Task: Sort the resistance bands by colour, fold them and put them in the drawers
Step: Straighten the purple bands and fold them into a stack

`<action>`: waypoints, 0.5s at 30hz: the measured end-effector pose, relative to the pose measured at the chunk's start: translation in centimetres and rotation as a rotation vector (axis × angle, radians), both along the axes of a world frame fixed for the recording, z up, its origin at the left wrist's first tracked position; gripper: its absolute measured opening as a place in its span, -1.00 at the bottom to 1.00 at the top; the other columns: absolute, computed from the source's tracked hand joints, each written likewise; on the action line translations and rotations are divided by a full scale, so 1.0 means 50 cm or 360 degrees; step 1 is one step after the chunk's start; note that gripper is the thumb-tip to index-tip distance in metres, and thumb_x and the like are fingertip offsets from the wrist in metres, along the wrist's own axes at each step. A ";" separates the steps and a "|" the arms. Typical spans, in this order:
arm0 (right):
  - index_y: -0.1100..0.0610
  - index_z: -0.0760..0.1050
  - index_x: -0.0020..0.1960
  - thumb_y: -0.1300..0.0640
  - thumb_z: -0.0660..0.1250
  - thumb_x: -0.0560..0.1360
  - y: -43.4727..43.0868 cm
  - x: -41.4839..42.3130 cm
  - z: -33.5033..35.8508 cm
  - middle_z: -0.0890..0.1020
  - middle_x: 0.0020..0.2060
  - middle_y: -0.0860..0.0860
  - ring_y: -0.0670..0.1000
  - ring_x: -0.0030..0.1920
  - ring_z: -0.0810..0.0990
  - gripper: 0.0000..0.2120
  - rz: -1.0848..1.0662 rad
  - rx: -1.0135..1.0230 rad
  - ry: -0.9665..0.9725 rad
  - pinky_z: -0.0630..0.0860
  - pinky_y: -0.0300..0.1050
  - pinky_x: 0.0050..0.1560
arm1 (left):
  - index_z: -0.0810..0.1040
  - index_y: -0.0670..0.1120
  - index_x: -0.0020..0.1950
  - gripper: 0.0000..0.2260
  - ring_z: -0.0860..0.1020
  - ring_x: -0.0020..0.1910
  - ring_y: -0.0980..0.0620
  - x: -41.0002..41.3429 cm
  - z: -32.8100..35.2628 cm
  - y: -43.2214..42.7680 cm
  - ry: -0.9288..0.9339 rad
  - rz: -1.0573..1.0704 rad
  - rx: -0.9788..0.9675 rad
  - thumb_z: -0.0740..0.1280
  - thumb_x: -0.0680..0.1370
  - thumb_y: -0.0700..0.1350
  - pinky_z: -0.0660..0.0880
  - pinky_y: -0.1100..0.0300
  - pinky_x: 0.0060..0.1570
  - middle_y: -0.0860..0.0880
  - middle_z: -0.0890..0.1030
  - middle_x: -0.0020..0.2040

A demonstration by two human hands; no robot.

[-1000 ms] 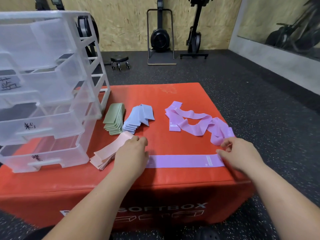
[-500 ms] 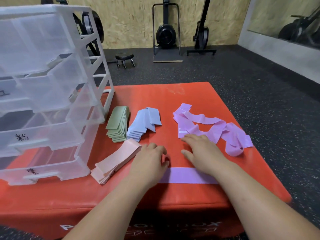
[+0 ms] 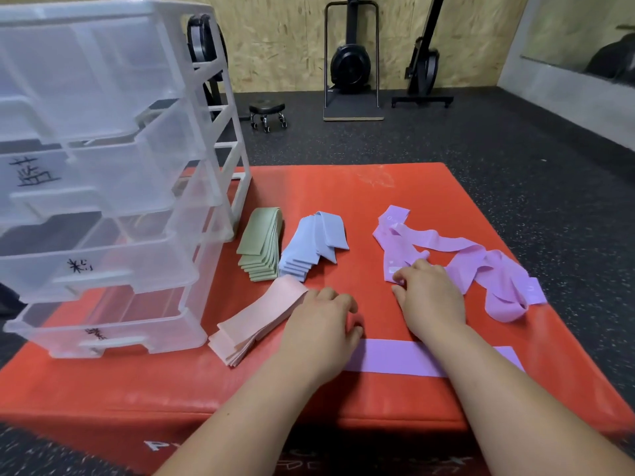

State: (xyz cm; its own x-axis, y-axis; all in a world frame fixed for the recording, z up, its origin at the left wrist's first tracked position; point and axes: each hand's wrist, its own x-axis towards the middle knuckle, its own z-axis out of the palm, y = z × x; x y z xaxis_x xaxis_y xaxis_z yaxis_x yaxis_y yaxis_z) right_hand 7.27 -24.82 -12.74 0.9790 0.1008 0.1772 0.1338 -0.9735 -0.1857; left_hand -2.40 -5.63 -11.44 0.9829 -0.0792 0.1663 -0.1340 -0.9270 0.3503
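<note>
Folded stacks lie on the red soft box (image 3: 309, 187): green bands (image 3: 259, 245), blue bands (image 3: 314, 243) and pink bands (image 3: 261, 317). A tangled heap of purple bands (image 3: 481, 266) lies at the right. One purple band (image 3: 391, 357) is stretched flat near the front edge. My left hand (image 3: 321, 329) rests on its left end, fingers relaxed. My right hand (image 3: 429, 300) reaches to the near end of the purple heap, and its fingertips touch a band there. The clear drawer unit (image 3: 103, 173) stands at the left with all drawers pushed in.
Around the box is dark rubber gym floor (image 3: 515, 149). A small wheeled stool (image 3: 268, 113) and exercise machines (image 3: 352, 63) stand by the wooden back wall. The drawer fronts carry handwritten labels.
My right hand left the flat band's right end and moved left and forward to the purple heap. My left hand stayed on the flat band's left end. The camera moved closer.
</note>
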 end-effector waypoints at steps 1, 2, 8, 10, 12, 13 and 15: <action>-0.06 0.68 0.09 0.01 0.36 0.60 0.000 0.002 0.001 0.60 0.10 0.05 0.15 0.07 0.57 -0.86 -0.0020 0.0090 -0.0008 0.56 0.05 -0.07 | 0.56 0.10 0.30 -0.72 0.46 0.21 -0.08 -0.003 0.001 0.002 0.0005 0.0004 0.0004 0.34 0.61 0.13 0.48 -0.02 0.23 0.03 0.54 0.17; -0.06 0.69 0.04 0.03 0.38 0.59 0.000 0.003 0.003 0.60 0.06 0.04 0.13 0.02 0.60 -0.89 -0.0037 0.0189 -0.0004 0.55 0.03 -0.13 | 0.56 0.10 0.30 -0.72 0.46 0.21 -0.08 -0.006 0.002 0.004 0.0011 0.0008 0.0006 0.34 0.61 0.13 0.47 -0.02 0.22 0.02 0.54 0.18; -0.13 0.60 -0.08 0.00 0.41 0.60 -0.014 -0.002 0.033 0.55 -0.09 -0.01 0.03 -0.12 0.54 -0.92 0.0054 0.0500 0.0074 0.46 0.00 -0.11 | 0.56 0.08 0.30 -0.71 0.44 0.26 -0.08 -0.014 0.010 0.024 0.0030 0.0013 0.0018 0.34 0.61 0.12 0.49 -0.02 0.20 0.01 0.55 0.20; -0.13 0.56 -0.09 0.01 0.38 0.61 -0.020 -0.013 0.068 0.59 -0.26 -0.04 -0.02 -0.24 0.54 -0.89 0.0177 0.0655 0.0095 0.40 -0.04 -0.20 | 0.55 0.09 0.32 -0.70 0.44 0.26 -0.08 -0.012 0.013 0.029 0.0036 0.0012 0.0011 0.34 0.61 0.12 0.50 -0.02 0.20 0.01 0.54 0.21; -0.11 0.53 -0.04 0.03 0.33 0.64 -0.026 -0.036 0.116 0.62 -0.37 -0.01 -0.03 -0.39 0.58 -0.91 0.0281 0.0813 0.0144 0.43 -0.09 -0.26 | 0.55 0.09 0.32 -0.70 0.45 0.26 -0.08 -0.009 0.015 0.029 0.0037 0.0012 0.0007 0.35 0.61 0.13 0.50 -0.03 0.21 0.01 0.54 0.20; -0.10 0.53 -0.02 0.06 0.31 0.65 -0.031 -0.048 0.137 0.64 -0.38 -0.01 -0.03 -0.43 0.61 -0.91 0.0321 0.0884 0.0164 0.47 -0.08 -0.25 | 0.55 0.09 0.32 -0.70 0.45 0.26 -0.09 -0.007 0.016 0.027 0.0033 0.0010 0.0006 0.35 0.61 0.13 0.50 -0.03 0.21 0.01 0.54 0.20; -0.09 0.52 -0.01 0.09 0.29 0.66 -0.047 -0.070 0.166 0.70 -0.30 -0.06 -0.02 -0.42 0.67 -0.89 0.0354 0.0968 0.0214 0.58 -0.02 -0.18 | 0.55 0.09 0.32 -0.69 0.46 0.26 -0.10 -0.004 0.017 0.019 0.0021 -0.0004 0.0004 0.36 0.62 0.14 0.49 -0.03 0.23 0.00 0.54 0.19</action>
State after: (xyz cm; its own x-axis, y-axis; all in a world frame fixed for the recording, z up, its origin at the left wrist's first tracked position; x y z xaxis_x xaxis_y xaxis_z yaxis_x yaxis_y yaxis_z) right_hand 3.77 -27.15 -4.45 0.9639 0.2240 0.1439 0.2570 -0.6416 -0.7227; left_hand -2.57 -4.67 -10.57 0.9847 -0.0821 0.1534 -0.1318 -0.9276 0.3495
